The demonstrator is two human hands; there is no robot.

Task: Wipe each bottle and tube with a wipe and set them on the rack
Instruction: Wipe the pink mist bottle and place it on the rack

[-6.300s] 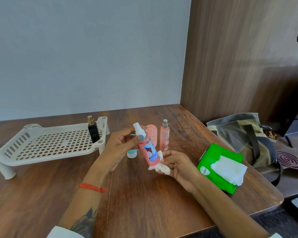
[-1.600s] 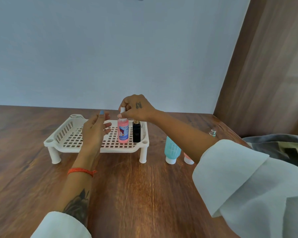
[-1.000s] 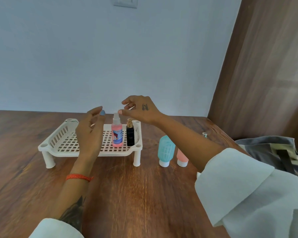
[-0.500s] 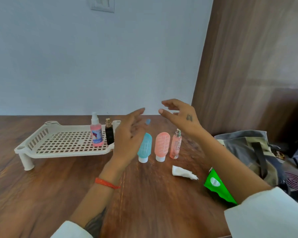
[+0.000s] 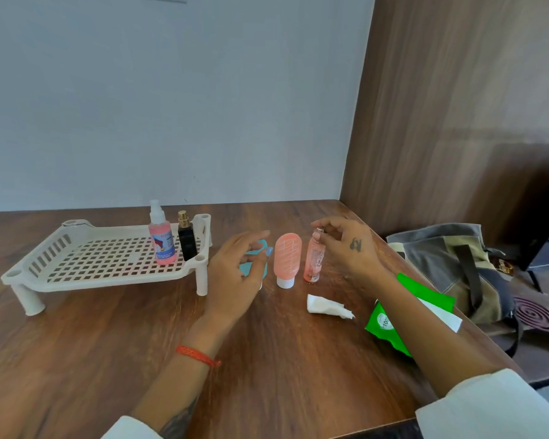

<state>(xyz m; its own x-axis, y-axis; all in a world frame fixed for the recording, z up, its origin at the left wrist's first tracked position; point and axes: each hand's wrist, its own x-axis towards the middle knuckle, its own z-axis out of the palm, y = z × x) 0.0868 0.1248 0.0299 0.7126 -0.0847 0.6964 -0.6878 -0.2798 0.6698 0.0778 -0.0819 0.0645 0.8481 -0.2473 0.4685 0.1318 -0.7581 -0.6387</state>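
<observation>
Wood-grain surface (image 5: 114, 337) is sitting against a pale wall, with a white slotted rack (image 5: 105, 258) standing at about 9 o'clock. A pink spray bottle (image 5: 161, 239) and a small black bottle (image 5: 187, 240) are standing upright on its right end, side by side. The left hand (image 5: 235, 274) is hovering with relaxed, spread fingers, half covering a teal tube (image 5: 251, 264). Just right of that, a pink tube (image 5: 287, 258) is standing cap-down, and the right hand (image 5: 349, 248) is pinching the cap of a slim pink bottle (image 5: 313, 264) beside it. A crumpled wipe (image 5: 325, 307) is lying toward 6 o'clock of those, and a green wipe pack (image 5: 390, 324) is peeking out under the right forearm. A grey bag (image 5: 450, 264) is slumping at 3 o'clock.
</observation>
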